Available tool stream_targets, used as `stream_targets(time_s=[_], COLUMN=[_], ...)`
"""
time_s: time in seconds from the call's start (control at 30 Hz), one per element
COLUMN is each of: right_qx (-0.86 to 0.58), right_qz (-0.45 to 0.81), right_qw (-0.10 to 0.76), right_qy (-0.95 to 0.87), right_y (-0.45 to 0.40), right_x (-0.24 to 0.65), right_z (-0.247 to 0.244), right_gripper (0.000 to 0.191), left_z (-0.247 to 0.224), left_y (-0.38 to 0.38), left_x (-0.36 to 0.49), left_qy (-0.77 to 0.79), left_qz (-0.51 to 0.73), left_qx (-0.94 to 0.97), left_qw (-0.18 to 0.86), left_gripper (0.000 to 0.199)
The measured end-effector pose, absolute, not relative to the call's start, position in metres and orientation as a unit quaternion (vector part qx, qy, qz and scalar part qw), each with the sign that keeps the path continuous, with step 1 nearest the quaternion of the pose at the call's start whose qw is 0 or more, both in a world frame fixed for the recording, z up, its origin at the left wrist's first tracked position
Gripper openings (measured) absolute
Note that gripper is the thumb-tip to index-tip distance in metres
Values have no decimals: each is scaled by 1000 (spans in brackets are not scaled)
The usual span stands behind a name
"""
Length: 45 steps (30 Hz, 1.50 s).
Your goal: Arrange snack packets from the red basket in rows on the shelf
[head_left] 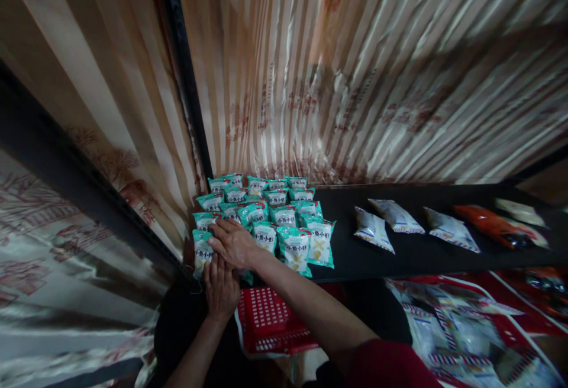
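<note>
Small teal-and-white snack bags (296, 249) stand in close rows on the left end of a black shelf (344, 261). My right hand (235, 243) reaches across to the front left of these rows, its fingers stretched out over the bags and pointing left. Just below it, my left hand (220, 286) points upward with straight fingers, close together, near the right fingertips. Both hands are beside the front-left snack bag (203, 252); the right fingers touch its upper right edge. The bags under my palms are partly hidden.
A red basket (261, 308) sits below the shelf edge. To the right lie several white bags (450, 229) and an orange packet (490, 226). A red container at lower right holds more white packets (465, 335). Dark metal posts (189, 74) and striped curtains (284, 68) border the shelf.
</note>
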State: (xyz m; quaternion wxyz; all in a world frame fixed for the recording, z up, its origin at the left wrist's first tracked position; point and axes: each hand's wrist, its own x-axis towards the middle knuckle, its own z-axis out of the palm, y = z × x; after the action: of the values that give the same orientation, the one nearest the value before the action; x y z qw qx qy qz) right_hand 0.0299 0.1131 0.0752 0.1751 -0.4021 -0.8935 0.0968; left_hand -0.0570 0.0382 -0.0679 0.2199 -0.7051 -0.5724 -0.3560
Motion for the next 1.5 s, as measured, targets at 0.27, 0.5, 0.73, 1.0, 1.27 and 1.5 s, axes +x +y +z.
stream_targets(time_s=[0.27, 0.5, 0.73, 1.0, 1.27, 1.5], right_qx=[-452, -464, -452, -516, -520, -530], right_qz=[40, 0, 20, 13, 27, 26], right_qw=[220, 157, 158, 152, 111, 134], right_qy=[-863, -872, -877, -843, -847, -837], right_y=[124, 141, 147, 156, 150, 160], right_x=[39, 38, 38, 81, 106, 99], right_z=[85, 83, 87, 111, 109, 105], right_gripper=[47, 51, 49, 44, 47, 47], left_z=[-56, -59, -62, -52, -47, -5], left_y=[33, 35, 37, 33, 26, 36], left_x=[-57, -57, -57, -56, -52, -39], left_qy=[-568, -570, -570, -561, -573, -549], left_qz=[-350, -344, -351, -359, -353, -383], left_qx=[-720, -722, -718, -723, -721, -720], left_qw=[190, 189, 192, 187, 166, 183], left_gripper=[47, 56, 63, 65, 63, 58])
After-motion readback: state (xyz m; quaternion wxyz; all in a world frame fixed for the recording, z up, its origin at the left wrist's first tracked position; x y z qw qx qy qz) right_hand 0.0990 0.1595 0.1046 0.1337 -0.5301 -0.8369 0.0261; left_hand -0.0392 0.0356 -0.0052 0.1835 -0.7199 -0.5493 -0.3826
